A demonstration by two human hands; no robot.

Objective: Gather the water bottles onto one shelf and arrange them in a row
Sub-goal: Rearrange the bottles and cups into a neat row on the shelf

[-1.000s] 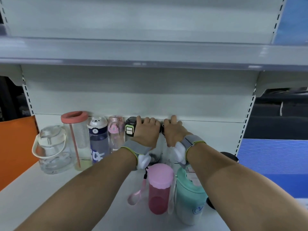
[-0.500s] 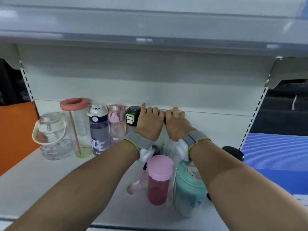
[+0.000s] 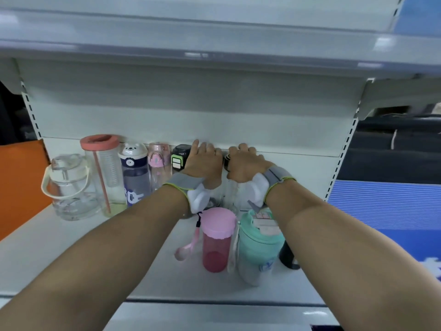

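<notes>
Along the back of the white shelf (image 3: 59,254) stand a clear jug with a white handle (image 3: 71,187), a tall infuser bottle with a coral lid (image 3: 105,173), a bear-lidded navy bottle (image 3: 133,173), a pink-capped clear bottle (image 3: 158,166) and a black-and-green-capped bottle (image 3: 180,158). Right of these, my left hand (image 3: 204,163) is closed over the top of a clear bottle (image 3: 220,197). Beside it, my right hand (image 3: 245,166) grips a black-lidded clear bottle (image 3: 226,160). In front stand a pink bottle (image 3: 217,240) and a mint green bottle (image 3: 259,247). My right forearm partly hides a black bottle (image 3: 286,256).
The upper shelf (image 3: 214,39) hangs low over the bottles. The back panel (image 3: 286,130) is right behind my fingers. An orange panel (image 3: 19,187) borders the left and a blue panel (image 3: 381,206) the right. A pink strap (image 3: 188,244) lies beside the pink bottle.
Both hands stay on the same two bottle tops at the back wall. The view has shifted, so the shelf front edge now shows.
</notes>
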